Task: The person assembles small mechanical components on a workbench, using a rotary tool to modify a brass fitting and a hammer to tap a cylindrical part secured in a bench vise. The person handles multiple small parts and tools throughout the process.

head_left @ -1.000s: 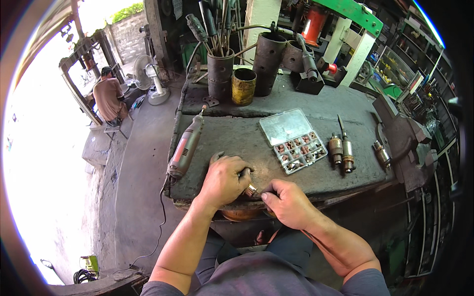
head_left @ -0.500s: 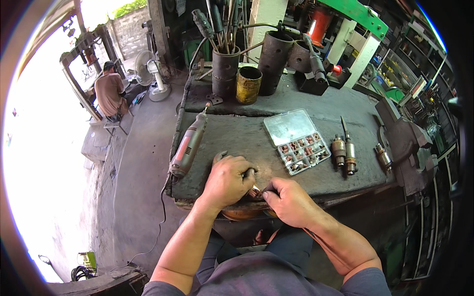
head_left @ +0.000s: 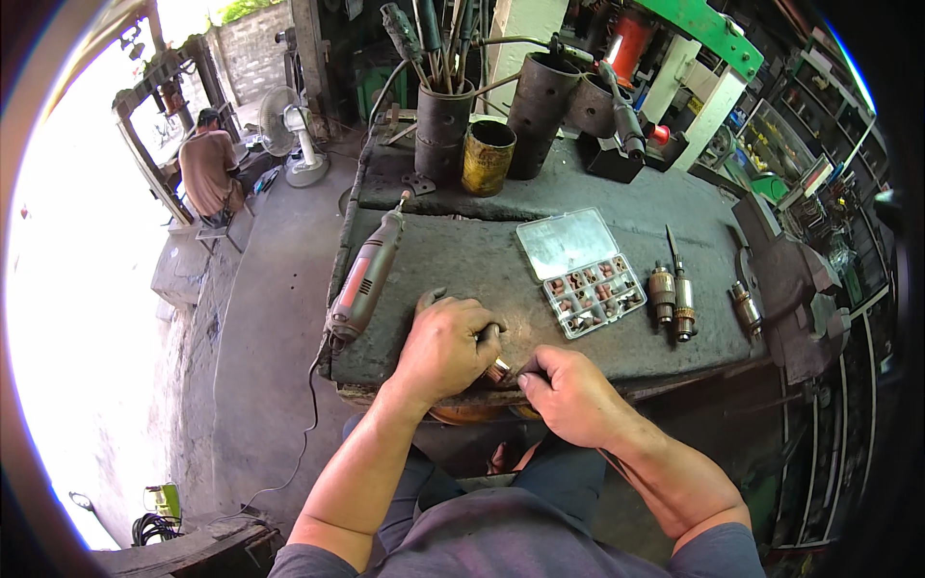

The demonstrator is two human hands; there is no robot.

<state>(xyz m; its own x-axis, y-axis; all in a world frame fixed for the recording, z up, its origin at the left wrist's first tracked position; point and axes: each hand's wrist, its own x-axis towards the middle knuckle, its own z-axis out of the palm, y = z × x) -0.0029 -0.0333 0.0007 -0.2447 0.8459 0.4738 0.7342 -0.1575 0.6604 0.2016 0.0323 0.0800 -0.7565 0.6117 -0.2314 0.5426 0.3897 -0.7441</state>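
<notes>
Left hand (head_left: 446, 343): grip curled round a small copper-coloured cylindrical metal part (head_left: 498, 371), which lies at the near edge of the dark grey table (head_left: 461, 262), long axis roughly toward the right hand (head_left: 570, 393). Right grip: thumb and forefinger drawn together beside that end; contents, cannot tell. Beyond: bare surface between grey-and-red rotary tool (head_left: 367, 275) and clear plastic compartment box (head_left: 569, 247).

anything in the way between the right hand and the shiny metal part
Nothing visible stands between the right hand and the metal part at the left hand; the open plastic case lies farther back, out of the way.
</notes>
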